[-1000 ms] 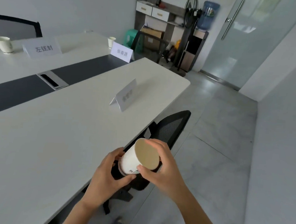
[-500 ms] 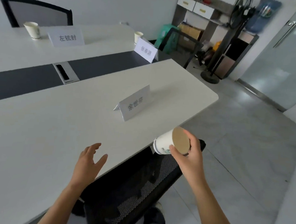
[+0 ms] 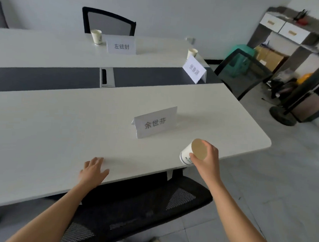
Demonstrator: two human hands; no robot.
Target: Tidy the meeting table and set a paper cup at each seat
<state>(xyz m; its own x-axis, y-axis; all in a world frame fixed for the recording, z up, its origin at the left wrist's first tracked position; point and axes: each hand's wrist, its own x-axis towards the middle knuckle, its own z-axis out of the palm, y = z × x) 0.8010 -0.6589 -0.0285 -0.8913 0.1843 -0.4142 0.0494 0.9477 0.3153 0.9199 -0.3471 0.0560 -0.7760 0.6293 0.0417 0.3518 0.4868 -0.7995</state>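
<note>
Two far cups [image 3: 96, 36] seem placed. Your right hand [image 3: 207, 160] grips this seat's paper cup [image 3: 187, 153], tilted and not yet set down, over the table [image 3: 62, 134]'s near edge. Your left hand [image 3: 94, 170] lies flat, fingers relaxed.

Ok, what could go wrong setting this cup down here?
The cup is tilted on its side in your right hand, right at the near edge of the table; set down like that, it could roll off onto the chair. Moving it further in, your hand might knock the name card over.
</note>
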